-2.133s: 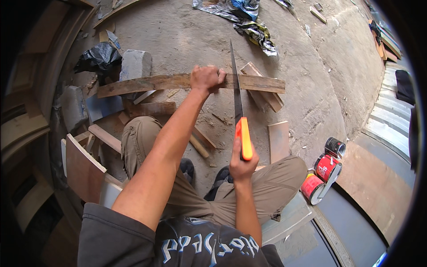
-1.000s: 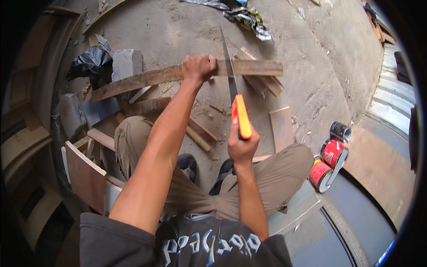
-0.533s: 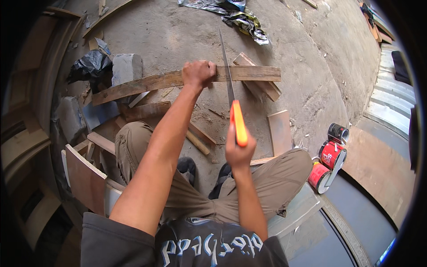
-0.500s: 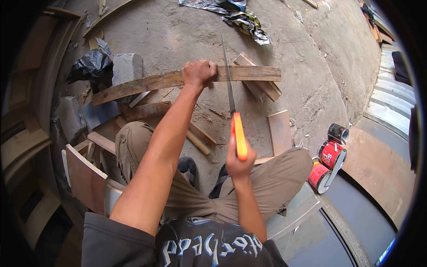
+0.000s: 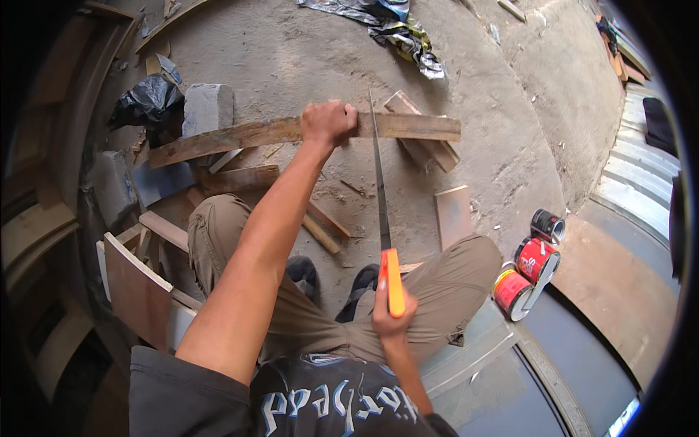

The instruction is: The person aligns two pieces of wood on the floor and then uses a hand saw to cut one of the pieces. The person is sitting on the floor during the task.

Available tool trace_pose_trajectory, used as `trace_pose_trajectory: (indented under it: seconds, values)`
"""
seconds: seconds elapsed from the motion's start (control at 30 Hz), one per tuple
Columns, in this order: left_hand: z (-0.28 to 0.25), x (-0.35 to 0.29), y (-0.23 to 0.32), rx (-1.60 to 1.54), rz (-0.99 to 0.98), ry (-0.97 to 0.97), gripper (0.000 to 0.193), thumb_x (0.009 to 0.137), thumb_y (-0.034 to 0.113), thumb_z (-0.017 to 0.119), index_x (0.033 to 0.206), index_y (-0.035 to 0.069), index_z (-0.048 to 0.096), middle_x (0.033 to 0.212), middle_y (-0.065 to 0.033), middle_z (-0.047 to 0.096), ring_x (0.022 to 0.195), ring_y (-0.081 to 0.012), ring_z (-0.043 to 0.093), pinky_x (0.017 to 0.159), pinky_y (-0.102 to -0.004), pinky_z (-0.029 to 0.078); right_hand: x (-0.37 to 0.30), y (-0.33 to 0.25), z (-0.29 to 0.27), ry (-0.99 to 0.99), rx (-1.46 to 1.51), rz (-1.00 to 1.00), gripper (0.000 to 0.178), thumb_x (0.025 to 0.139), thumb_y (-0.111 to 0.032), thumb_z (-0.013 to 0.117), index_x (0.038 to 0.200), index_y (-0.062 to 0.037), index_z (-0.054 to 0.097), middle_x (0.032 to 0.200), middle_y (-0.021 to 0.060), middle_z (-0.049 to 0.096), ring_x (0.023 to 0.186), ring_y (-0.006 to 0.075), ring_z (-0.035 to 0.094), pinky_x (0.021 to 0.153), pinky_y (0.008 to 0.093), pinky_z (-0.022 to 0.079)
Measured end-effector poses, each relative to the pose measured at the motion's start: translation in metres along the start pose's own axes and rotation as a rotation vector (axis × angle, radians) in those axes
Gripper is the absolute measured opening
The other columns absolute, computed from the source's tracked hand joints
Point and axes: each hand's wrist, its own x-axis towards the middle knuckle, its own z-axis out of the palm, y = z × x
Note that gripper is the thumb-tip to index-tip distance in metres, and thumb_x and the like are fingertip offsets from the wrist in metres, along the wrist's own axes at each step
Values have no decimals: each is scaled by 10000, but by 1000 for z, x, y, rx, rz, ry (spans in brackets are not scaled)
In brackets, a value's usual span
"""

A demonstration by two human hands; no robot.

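Observation:
A long wooden plank [image 5: 240, 136] lies crosswise ahead of me. Its left part rests against a grey concrete block [image 5: 208, 109], and its right part lies over a short stack of wood pieces [image 5: 424, 138]. My left hand [image 5: 329, 122] is closed over the plank near its middle, gripping it. In my right hand [image 5: 394, 315] is a handsaw [image 5: 381, 193] with an orange handle, drawn back close to my lap. The far part of the blade crosses the plank just right of my left hand.
Loose offcuts [image 5: 320, 229] lie between my legs and the plank. Several cans [image 5: 536, 260] stand at the right beside a wooden board [image 5: 611, 291]. A black plastic bag [image 5: 145, 102] sits at the left, crumpled foil-like sheeting [image 5: 408, 44] at the far side. Wooden frames [image 5: 138, 291] are near my left knee.
My right hand has pulled the saw back toward my body, so less of the blade reaches beyond the plank. My left hand keeps its hold on the plank.

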Motion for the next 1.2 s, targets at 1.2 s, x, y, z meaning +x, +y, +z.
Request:
trace_pose_trajectory:
  seconds: [1.2]
  values:
    - [6, -5, 1, 42, 67, 66, 474, 905, 373, 421, 749, 63, 743, 736, -176, 708, 643, -334, 693, 848, -465, 513, 83, -2, 45, -31, 117, 42, 235, 910, -152, 677, 751, 1, 594, 569, 125, 537, 485, 161, 532, 484, 342, 416]
